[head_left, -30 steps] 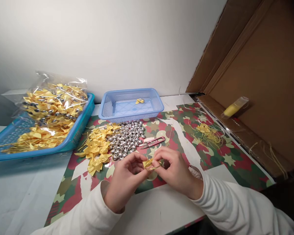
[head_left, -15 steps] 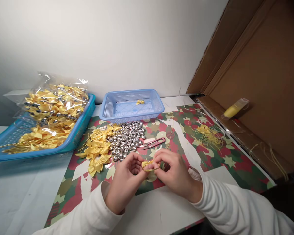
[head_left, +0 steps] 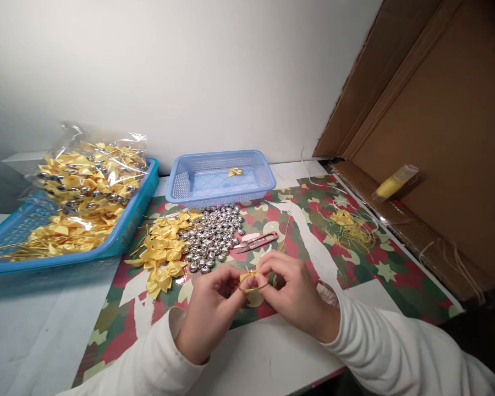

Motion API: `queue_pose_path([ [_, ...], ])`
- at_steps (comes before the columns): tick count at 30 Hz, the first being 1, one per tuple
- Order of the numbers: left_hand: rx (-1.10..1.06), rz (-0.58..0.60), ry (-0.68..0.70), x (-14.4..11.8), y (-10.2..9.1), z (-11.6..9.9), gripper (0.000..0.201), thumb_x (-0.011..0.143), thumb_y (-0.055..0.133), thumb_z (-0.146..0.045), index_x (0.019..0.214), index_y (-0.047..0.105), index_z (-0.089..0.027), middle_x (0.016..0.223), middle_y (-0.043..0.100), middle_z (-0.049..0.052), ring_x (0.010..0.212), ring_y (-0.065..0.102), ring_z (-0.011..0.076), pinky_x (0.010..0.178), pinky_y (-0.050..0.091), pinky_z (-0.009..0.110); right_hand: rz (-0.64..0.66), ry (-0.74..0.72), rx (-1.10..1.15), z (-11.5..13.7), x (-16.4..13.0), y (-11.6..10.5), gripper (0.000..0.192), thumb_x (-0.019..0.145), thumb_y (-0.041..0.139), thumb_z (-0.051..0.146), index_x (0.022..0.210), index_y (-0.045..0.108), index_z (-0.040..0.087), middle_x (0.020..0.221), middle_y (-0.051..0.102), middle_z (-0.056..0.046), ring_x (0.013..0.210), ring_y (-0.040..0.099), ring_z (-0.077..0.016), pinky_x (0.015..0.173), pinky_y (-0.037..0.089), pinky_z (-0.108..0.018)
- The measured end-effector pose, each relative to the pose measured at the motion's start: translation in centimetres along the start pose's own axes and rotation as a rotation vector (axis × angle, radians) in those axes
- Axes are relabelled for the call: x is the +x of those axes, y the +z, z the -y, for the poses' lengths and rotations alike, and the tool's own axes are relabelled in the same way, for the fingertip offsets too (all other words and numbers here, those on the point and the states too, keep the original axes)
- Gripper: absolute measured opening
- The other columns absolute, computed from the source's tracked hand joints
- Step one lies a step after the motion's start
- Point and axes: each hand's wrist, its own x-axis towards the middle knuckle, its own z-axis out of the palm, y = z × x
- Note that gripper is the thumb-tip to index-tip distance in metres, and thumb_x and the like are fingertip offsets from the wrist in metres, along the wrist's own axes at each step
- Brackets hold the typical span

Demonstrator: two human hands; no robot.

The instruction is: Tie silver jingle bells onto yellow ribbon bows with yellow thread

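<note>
Between the fingertips of both hands is a yellow ribbon bow [head_left: 247, 276] with a loop of gold cord [head_left: 256, 289] curving below it. My left hand [head_left: 216, 302] pinches it from the left, while my right hand [head_left: 291, 289] grips it from the right with thumb and forefinger. Whether a bell sits behind the fingers I cannot tell. Just beyond the hands lie pink thread snips [head_left: 258, 242] and a heap of silver jingle bells [head_left: 214, 236]. Left of the bells is a pile of yellow bows [head_left: 165, 253].
A light blue basket [head_left: 220, 199] at the back holds one bow with a bell. At left, a larger blue basket [head_left: 119, 242] carries a clear bag [head_left: 94, 170] of belled bows. Yellow thread scraps [head_left: 350, 231] lie right, near a yellow tube [head_left: 396, 181] on a cardboard ledge.
My left fingers have shifted slightly and closed further over the bow, so less of it shows. The right hand has hardly moved. The cord loop hangs a little lower and wider.
</note>
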Motion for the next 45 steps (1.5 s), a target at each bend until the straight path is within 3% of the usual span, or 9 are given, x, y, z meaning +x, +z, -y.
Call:
queue_pose_path([
  [7,-0.057,-0.011,-0.075,0.3,0.0,-0.5,0.033,0.070,0.068,-0.042,0.058,0.050,-0.017,0.049,0.046,-0.005,0.047,0.038,0.0084,0.044,0.030,0.020,-0.054,0.076,-0.096,0.8,-0.2,-0.5,0.033,0.079,0.064,0.019,0.050,0.046,0.018,0.050,0.046,0.003,0.048,0.041,-0.0092,0.047,0.032,-0.023],
  [12,-0.004,0.017,-0.058,0.3,0.1,-0.8,0.032,0.070,0.064,-0.041,0.056,0.047,-0.018,0.049,0.044,-0.005,0.047,0.038,0.0091,0.045,0.030,0.021,0.090,0.041,-0.110,1.2,-0.1,-0.8,0.022,0.090,0.049,0.021,0.079,0.068,0.017,0.069,0.061,-0.004,0.063,0.053,-0.0137,0.057,0.039,-0.025],
  [17,0.130,0.027,-0.003,0.1,0.3,-0.9,0.028,0.071,0.057,-0.037,0.054,0.045,-0.019,0.052,0.044,-0.003,0.051,0.039,0.0107,0.048,0.030,0.022,0.119,0.149,-0.176,0.6,0.1,-0.4,0.014,0.081,0.058,0.017,0.081,0.072,0.018,0.062,0.056,0.000,0.056,0.048,-0.0117,0.053,0.035,-0.024],
  [21,0.183,0.040,0.040,0.0,0.4,-0.8,0.030,0.073,0.054,-0.035,0.053,0.039,-0.020,0.051,0.039,-0.004,0.051,0.035,0.0102,0.048,0.026,0.023,0.128,0.202,-0.038,0.1,0.2,0.3,0.016,0.080,0.057,0.019,0.069,0.067,0.016,0.062,0.051,0.000,0.058,0.045,-0.0104,0.054,0.033,-0.023],
  [26,0.070,0.079,-0.021,0.4,0.1,-0.8,0.032,0.071,0.058,-0.041,0.055,0.041,-0.020,0.053,0.040,-0.004,0.051,0.035,0.0098,0.048,0.026,0.022,0.165,0.270,0.411,-0.6,0.8,0.1,0.023,0.086,0.056,0.034,0.071,0.057,0.017,0.065,0.046,0.002,0.060,0.040,-0.0104,0.056,0.034,-0.023],
  [30,0.032,0.047,-0.047,0.9,-0.5,-0.7,0.031,0.068,0.061,-0.039,0.055,0.040,-0.020,0.048,0.032,-0.008,0.046,0.028,0.0077,0.045,0.022,0.021,0.241,0.174,0.635,0.0,1.5,-1.8,0.026,0.088,0.057,0.040,0.073,0.053,0.019,0.075,0.045,0.000,0.069,0.042,-0.0123,0.065,0.038,-0.025],
  [33,0.057,0.015,-0.027,1.2,-0.8,-0.4,0.033,0.068,0.061,-0.039,0.055,0.036,-0.022,0.048,0.025,-0.010,0.046,0.023,0.0070,0.045,0.018,0.021,0.193,0.088,0.748,1.3,2.1,-4.0,0.023,0.087,0.059,0.039,0.074,0.055,0.020,0.079,0.046,-0.002,0.079,0.045,-0.0149,0.076,0.040,-0.028],
  [39,0.231,-0.029,0.083,1.7,-1.1,0.2,0.029,0.074,0.056,-0.035,0.057,0.037,-0.022,0.051,0.025,-0.009,0.050,0.024,0.0095,0.048,0.019,0.023,0.067,0.078,0.822,3.9,3.2,-8.8,0.020,0.085,0.063,0.035,0.072,0.055,0.022,0.059,0.034,0.003,0.067,0.041,-0.0151,0.072,0.042,-0.029],
  [45,0.531,-0.158,0.289,1.8,-1.6,0.1,0.020,0.073,0.056,-0.025,0.057,0.045,-0.020,0.058,0.045,-0.002,0.059,0.042,0.0156,0.057,0.032,0.026,-0.101,0.022,0.817,6.1,4.3,-13.2,0.030,0.080,0.068,0.033,0.063,0.047,0.021,0.058,0.023,0.004,0.060,0.035,-0.0133,0.068,0.043,-0.030],
])
